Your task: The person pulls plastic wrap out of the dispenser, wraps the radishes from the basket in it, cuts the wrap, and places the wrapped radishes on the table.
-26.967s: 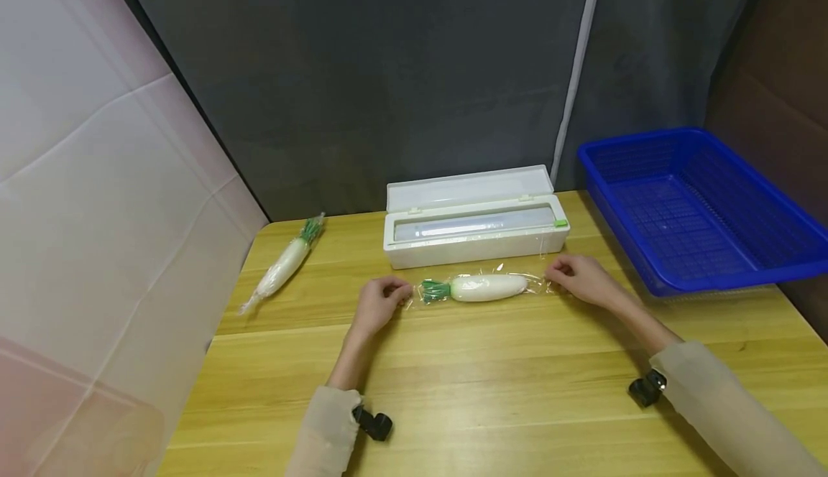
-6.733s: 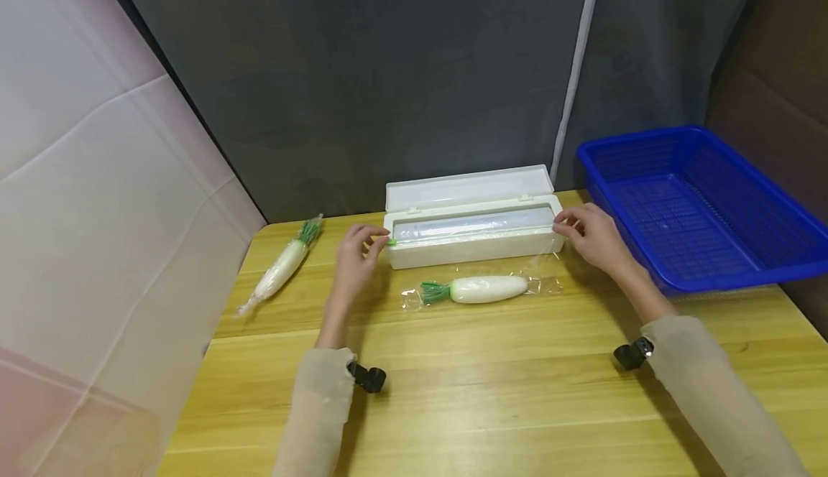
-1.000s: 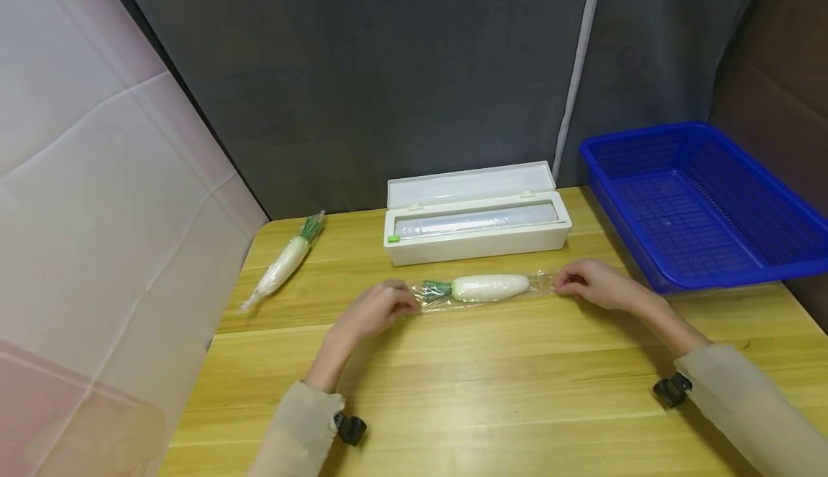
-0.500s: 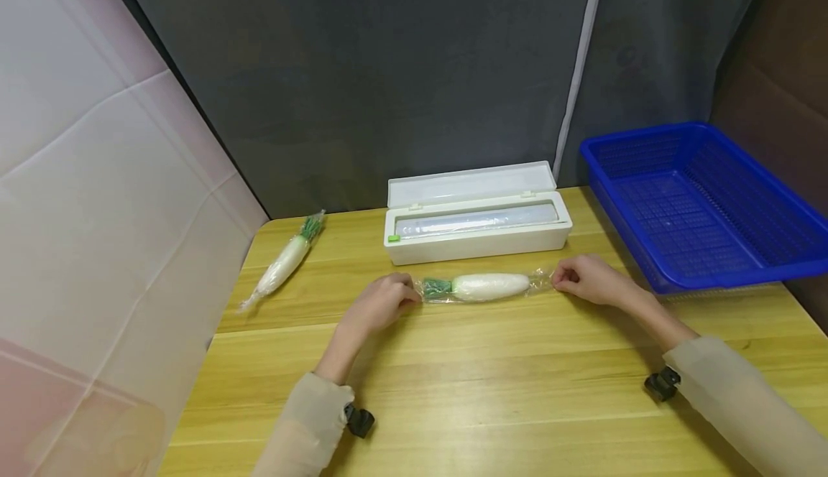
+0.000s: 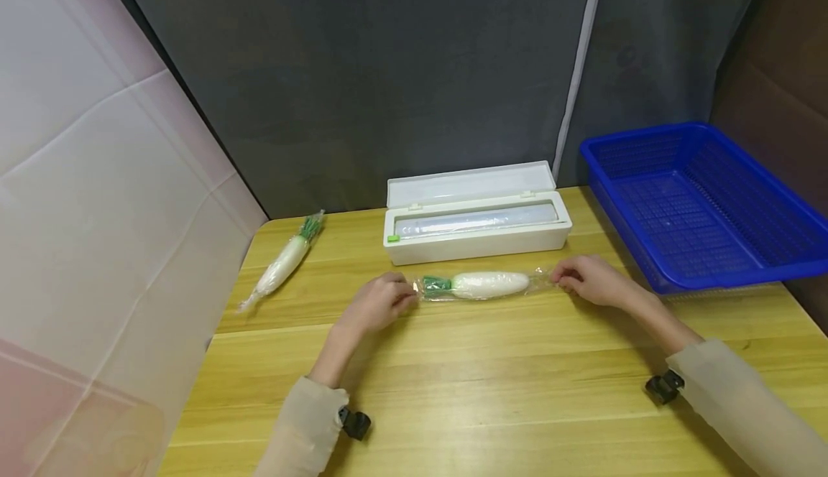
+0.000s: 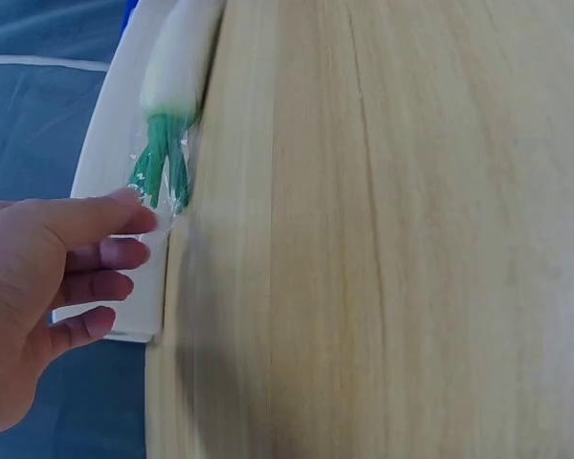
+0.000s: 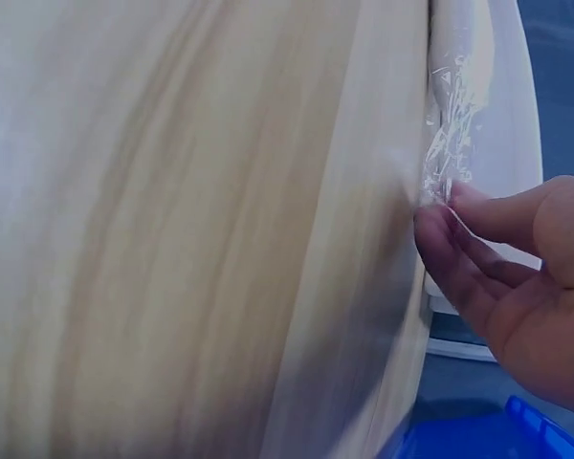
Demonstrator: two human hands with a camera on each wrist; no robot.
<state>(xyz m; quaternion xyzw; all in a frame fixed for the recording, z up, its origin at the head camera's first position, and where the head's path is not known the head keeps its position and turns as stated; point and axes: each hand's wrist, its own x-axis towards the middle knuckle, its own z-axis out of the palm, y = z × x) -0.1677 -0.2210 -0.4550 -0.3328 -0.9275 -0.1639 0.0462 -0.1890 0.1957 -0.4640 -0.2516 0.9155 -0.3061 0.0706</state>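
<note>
A white radish with green leaves lies crosswise on the table, wrapped in clear cling film. My left hand pinches the film's end beyond the leaves; the left wrist view shows thumb and forefinger together at the film, the other fingers loosely bent. At the root end my right hand pinches the twisted, crinkled film between thumb and fingertips. Just behind stands a white cling film dispenser, its lid up and its green cutter slider at the left end.
A second film-wrapped radish lies at the table's left back. A blue plastic basket stands at the right back. A dark curtain hangs behind, and a pale panel borders the left.
Since 6.7 s ago both hands have left the dispenser for the film ends. The cutter slider was at the right 27 s ago. Over the last second the film has gathered closer around the radish.
</note>
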